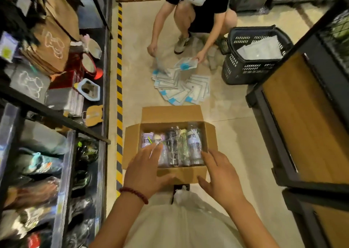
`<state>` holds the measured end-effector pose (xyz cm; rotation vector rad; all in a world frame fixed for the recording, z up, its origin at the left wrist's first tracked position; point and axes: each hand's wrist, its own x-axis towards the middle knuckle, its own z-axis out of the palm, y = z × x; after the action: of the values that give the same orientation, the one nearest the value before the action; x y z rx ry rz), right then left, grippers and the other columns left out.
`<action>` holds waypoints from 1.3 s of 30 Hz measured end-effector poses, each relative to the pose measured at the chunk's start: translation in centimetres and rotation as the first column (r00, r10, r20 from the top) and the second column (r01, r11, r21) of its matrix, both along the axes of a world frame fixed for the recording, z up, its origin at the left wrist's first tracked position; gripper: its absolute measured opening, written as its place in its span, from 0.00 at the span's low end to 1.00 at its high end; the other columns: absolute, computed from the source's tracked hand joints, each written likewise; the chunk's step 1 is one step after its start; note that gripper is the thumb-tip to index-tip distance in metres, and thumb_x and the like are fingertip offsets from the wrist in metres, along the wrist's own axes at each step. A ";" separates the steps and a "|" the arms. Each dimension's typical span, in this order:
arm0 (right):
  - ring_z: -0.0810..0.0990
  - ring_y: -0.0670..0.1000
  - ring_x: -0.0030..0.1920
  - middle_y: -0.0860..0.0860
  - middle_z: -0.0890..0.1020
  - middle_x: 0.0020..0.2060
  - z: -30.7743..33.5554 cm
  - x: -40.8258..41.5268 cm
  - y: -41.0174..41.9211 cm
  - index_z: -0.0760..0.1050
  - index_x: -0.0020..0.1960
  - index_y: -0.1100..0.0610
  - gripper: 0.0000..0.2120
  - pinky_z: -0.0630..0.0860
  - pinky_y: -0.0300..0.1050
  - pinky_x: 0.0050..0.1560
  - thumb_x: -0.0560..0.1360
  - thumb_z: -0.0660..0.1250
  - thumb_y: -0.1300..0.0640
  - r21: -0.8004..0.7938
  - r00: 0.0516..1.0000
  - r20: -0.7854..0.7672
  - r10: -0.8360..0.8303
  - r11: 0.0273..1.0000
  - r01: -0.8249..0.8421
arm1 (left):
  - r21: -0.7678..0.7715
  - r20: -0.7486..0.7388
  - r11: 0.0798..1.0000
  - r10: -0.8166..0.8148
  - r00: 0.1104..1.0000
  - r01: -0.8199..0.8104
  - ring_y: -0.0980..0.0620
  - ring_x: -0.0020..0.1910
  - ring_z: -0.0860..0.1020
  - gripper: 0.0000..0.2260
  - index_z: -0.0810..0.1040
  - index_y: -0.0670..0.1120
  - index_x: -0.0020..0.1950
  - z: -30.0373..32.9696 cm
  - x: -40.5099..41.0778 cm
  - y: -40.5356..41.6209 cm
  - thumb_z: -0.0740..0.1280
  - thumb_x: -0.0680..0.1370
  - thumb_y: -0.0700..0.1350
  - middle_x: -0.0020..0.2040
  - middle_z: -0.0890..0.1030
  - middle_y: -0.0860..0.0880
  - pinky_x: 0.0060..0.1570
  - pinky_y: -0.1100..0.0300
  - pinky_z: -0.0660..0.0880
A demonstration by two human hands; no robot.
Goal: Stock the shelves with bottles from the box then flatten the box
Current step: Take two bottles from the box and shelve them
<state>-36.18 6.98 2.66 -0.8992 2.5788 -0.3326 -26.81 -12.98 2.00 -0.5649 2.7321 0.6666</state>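
Lower centre of frame: left hand [146,169] and right hand [220,174] reaching, fingers spread and empty, over open box [180,174] of wrapped bottles [194,147] on the floor; slick plastic wrap risking a slipped grip.

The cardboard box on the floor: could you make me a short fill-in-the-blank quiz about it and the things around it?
1. The flaps of the cardboard box are ____.
2. The box holds plastic-wrapped ____.
3. The strip of floor tape beside the shelves is striped black and ____.
4. The left hand wears a beaded ____ on its wrist.

Missing words: open; bottles; yellow; bracelet.
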 end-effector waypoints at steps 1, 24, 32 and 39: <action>0.73 0.61 0.64 0.58 0.74 0.64 -0.6 -0.8 -0.1 0.72 0.67 0.58 0.31 0.76 0.54 0.55 0.66 0.75 0.53 0.008 1.000 0.011 0.001 1.000 -0.001 | 0.009 0.009 1.000 0.011 1.000 -0.011 0.52 0.74 0.58 0.41 0.52 0.53 0.76 -0.5 -0.7 0.0 0.65 0.70 0.68 0.76 0.58 0.53 0.71 0.54 0.61; 0.68 0.55 0.65 0.53 0.69 0.66 -43.1 -11.5 -14.3 0.60 0.72 0.53 0.30 0.71 0.50 0.59 0.74 0.66 0.46 0.247 0.908 0.420 0.014 0.960 -0.129 | 0.076 0.303 0.862 0.459 0.835 -0.501 0.46 0.63 0.70 0.34 0.65 0.48 0.71 -42.4 -8.5 -9.9 0.74 0.69 0.54 0.65 0.73 0.45 0.57 0.57 0.68; 0.73 0.58 0.59 0.57 0.73 0.61 -57.9 -11.2 -16.8 0.66 0.66 0.59 0.31 0.75 0.52 0.55 0.71 0.69 0.43 0.343 0.864 0.400 -0.307 0.924 0.169 | 0.003 0.231 0.847 0.516 0.825 -0.531 0.39 0.67 0.66 0.43 0.59 0.39 0.74 -56.4 -6.8 -12.4 0.77 0.66 0.49 0.70 0.65 0.38 0.66 0.51 0.64; 0.69 0.60 0.65 0.61 0.70 0.65 -63.6 -10.1 -18.1 0.54 0.73 0.64 0.49 0.73 0.53 0.60 0.66 0.74 0.39 0.328 0.812 0.329 -0.481 0.865 0.380 | -0.169 0.043 0.755 0.647 0.761 -0.633 0.36 0.64 0.66 0.48 0.59 0.36 0.74 -60.9 -7.4 -10.6 0.77 0.63 0.55 0.65 0.68 0.35 0.65 0.51 0.56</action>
<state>-46.25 -11.17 -60.98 -0.1133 2.3349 -0.2743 -34.16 -23.53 -58.93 -1.5740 2.4689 0.5501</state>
